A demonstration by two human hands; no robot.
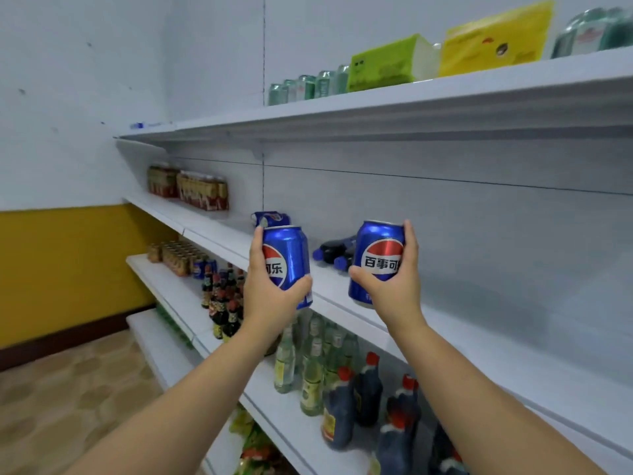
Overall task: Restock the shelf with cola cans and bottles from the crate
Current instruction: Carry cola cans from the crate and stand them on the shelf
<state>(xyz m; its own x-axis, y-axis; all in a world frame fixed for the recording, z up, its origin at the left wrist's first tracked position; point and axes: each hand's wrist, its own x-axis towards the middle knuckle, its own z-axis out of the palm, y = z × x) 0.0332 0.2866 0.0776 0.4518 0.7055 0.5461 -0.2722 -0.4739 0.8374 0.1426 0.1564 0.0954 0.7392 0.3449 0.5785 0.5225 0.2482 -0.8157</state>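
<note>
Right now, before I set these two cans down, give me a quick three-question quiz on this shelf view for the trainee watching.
1. True or false: the left hand grips the left can and the right hand grips the right can, both blue cola cans.
2. The cola bottles on the middle shelf are: A) standing upright, B) lying on their sides, C) held in a hand.
3. Fill in: the top-shelf cans are ___ in colour.
Key: 1 true; 2 B; 3 green.
</note>
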